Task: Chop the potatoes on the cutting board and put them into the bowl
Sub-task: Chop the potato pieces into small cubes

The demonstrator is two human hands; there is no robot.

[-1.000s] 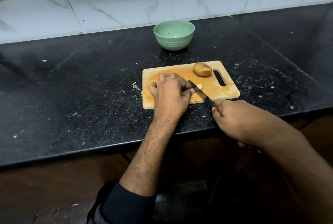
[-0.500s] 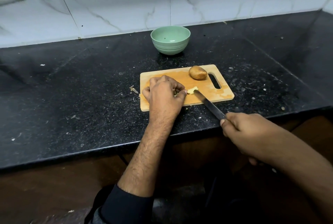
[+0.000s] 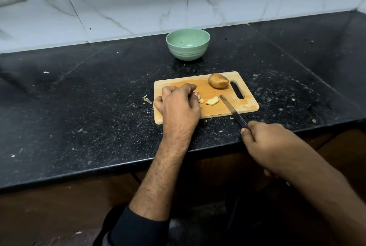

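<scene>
Chopping step: left hand (image 3: 179, 107) curls over cut potato pieces (image 3: 201, 100) on the cutting board (image 3: 247, 105); right hand (image 3: 263, 143) grips the knife (image 3: 230, 108). 1 whole potato (image 3: 218, 80) lies far right; the green bowl (image 3: 187, 45) holds no potato. Next, likely more cuts.

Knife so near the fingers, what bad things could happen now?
The knife tip lies close to the left hand, whose curled fingers cover potato pieces; a hurried cut might nick them. The loose slice is small and could slide under the blade. The whole potato is round and may roll off the cutting board. The bowl sits behind the board, so carried pieces might drop on the counter.
</scene>
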